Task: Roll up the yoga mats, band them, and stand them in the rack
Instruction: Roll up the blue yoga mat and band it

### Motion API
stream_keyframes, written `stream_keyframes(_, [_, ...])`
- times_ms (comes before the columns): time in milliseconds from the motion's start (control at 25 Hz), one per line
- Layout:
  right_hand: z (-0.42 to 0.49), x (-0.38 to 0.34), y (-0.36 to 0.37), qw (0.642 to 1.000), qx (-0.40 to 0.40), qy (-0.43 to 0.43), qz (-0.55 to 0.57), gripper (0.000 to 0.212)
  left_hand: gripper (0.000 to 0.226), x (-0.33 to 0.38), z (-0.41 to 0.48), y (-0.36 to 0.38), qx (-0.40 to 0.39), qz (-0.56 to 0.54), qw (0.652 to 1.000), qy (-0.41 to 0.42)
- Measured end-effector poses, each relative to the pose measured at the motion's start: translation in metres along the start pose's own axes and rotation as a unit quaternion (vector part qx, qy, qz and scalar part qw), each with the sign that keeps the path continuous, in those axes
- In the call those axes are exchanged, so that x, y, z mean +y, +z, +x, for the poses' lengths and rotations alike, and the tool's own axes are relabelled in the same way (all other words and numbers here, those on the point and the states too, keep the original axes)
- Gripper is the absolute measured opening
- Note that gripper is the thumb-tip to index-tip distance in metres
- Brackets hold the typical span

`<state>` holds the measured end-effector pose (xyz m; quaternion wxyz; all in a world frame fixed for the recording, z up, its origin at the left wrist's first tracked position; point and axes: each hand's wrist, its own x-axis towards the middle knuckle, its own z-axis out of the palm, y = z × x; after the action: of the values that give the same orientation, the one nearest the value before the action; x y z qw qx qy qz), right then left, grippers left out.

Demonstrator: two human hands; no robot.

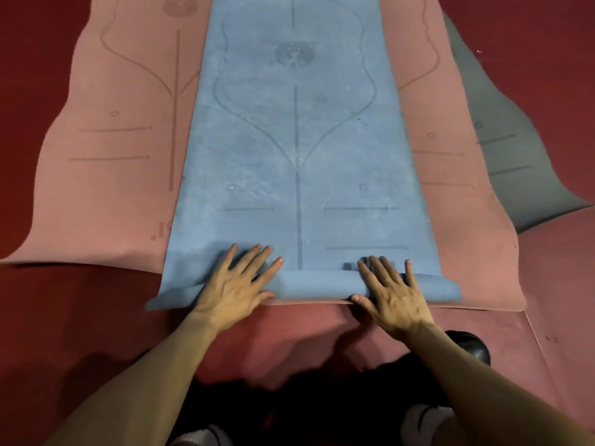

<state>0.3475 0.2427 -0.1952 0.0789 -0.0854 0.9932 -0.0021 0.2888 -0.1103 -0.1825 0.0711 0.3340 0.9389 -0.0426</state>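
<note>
Blue mat (pixel 299 156) lies flat, running lengthwise away from me, on top of pink mats on the red floor (pixel 32 91). Its near end is curled into a short roll (pixel 309 286) across the mat's full width, just in front of me.

L hand (pixel 235 284) lies palm-down on the roll's left part, fingers straight & spread, tips reaching the flat mat beyond. R hand (pixel 392 294) lies palm-down on the right part, fingers spread over the top, thumb stuck out along the roll's near side. Both press flat, no pinching.

Roll's left end looks looser, w/ a corner poking out toward me.

Pink mat (pixel 112 172) shows left of the blue. More pink (pixel 457 188) shows on the right & under the roll; can't tell if it's 1 sheet or 2. Grey mat (pixel 502 156) peeks out beyond it on the right.
</note>
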Motion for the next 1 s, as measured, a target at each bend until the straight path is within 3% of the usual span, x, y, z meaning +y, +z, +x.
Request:
stream_keyframes(120, [0.002, 0.006, 0.004, 0.999, -0.020, 0.028, 0.014, 0.084, 0.053, -0.012, -0.010, -0.001, 0.060, 0.015, 0.998, -0.017])
stream_keyframes(400, [0.009, 0.012, 0.000, 0.998, 0.047, -0.044, 0.008, 0.071, 0.072, 0.003, -0.033, 0.022, -0.004, 0.000, 0.997, -0.077])
stream_keyframes(640, [0.017, -0.011, 0.004, 0.996, 0.063, 0.066, 0.005, 0.062, 0.064, 0.007, -0.009, 0.017, 0.031, -0.020, 0.987, -0.154])
stream_keyframes(800, [0.010, 0.001, 0.013, 0.997, 0.064, 0.028, 0.041, 0.075, 0.063, 0.015, -0.011, 0.028, 0.070, -0.039, 0.983, -0.168])
stream_keyframes(1000, [0.003, 0.002, 0.024, 0.992, 0.109, 0.001, 0.065, 0.067, 0.062, 0.026, -0.021, 0.038, 0.100, -0.054, 0.978, -0.173])
